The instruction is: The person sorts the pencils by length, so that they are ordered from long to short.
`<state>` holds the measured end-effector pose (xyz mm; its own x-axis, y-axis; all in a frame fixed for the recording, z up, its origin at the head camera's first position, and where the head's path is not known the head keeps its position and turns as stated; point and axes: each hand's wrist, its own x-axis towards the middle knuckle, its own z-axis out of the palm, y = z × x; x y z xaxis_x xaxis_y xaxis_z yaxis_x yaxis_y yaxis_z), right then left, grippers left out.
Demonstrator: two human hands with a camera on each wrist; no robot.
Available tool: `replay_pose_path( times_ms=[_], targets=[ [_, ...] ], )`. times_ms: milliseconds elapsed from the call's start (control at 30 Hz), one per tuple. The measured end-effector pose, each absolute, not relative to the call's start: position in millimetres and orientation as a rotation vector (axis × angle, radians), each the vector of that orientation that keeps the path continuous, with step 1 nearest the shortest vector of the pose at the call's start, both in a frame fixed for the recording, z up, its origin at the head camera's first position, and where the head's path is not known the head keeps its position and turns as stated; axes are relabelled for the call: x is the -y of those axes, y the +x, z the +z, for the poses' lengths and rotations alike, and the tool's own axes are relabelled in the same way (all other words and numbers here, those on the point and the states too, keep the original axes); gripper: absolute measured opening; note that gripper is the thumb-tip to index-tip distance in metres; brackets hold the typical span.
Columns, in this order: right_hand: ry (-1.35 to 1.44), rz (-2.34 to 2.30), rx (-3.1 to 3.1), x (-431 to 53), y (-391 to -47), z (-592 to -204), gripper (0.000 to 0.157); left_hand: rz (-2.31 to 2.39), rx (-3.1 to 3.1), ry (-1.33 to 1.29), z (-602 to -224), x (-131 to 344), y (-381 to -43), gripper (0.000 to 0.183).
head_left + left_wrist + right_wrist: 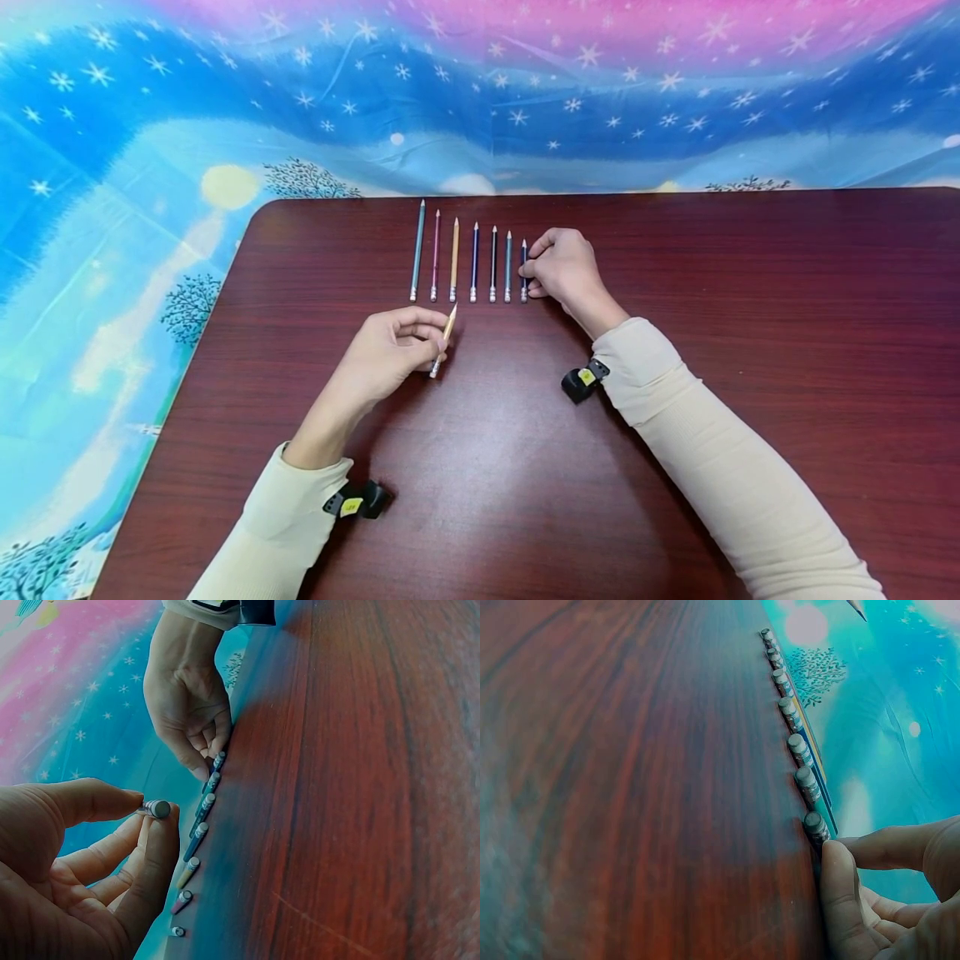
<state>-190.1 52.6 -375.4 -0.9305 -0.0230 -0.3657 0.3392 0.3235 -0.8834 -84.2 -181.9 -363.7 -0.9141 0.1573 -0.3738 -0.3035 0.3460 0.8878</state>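
My left hand (386,350) pinches a short yellow pencil (449,327) between thumb and fingers, tip up and tilted, above the table. In the left wrist view that pencil's eraser end (158,809) faces the camera. At the right end of a row of pencils, my right hand (567,265) grips a short dark blue pencil (524,252) with thumb and fingertips; its eraser (815,823) shows in the right wrist view. Leftward along the row lie a teal pencil (508,265), a black one (493,260), a blue one (475,260) and a yellow one (454,254).
Farther left lie a dark pink pencil (436,254) and a long blue-green pencil (417,250). The row's erasers line up, and lengths shrink rightward. Beneath is a dark reddish wooden table (750,333). A snowflake-patterned cloth (487,100) hangs behind its far edge.
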Motion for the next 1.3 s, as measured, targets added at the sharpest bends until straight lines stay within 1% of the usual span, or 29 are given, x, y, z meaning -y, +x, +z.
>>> replay_pose_path(
  times_ms=[1300],
  targets=[
    [0.289,-1.65,-2.296,-51.6,-189.3,-375.5,0.014,1.588,-2.216,-0.122,-365.2,181.8,-85.2,0.033]
  ],
)
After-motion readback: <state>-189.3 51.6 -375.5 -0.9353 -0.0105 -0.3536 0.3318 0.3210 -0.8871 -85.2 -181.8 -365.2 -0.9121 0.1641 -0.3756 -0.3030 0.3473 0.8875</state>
